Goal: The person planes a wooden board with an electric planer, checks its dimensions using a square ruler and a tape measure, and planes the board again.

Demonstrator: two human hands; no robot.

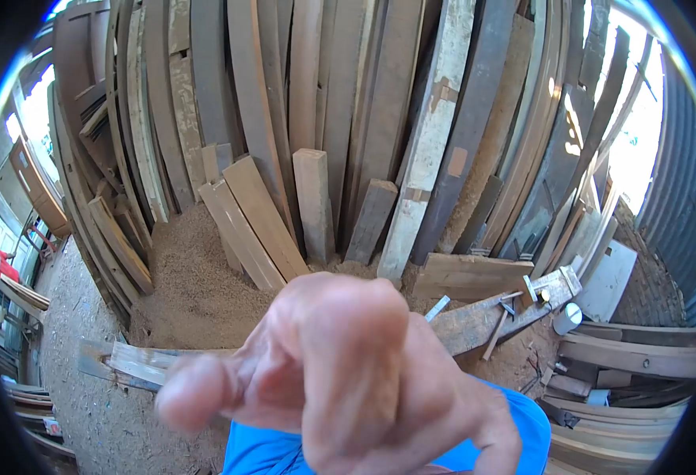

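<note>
My left hand (364,372) fills the lower middle of the head view, very close to the camera and a little blurred. Its thumb sticks out to the left, apart from the bent fingers. One finger looms largest, pointing toward the lens, and the outer fingers curl down at the right. I see nothing held in it, and it touches none of the timber behind. Blue shorts (526,419) show below and behind the hand. My right hand is out of view.
Tall wooden boards (340,103) lean along the back, with short offcuts (312,206) before them. Sawdust (190,269) is heaped at left. A hammer (506,307) and a white cup (567,318) sit by a low plank (467,326). Stacked timber (641,356) lies right.
</note>
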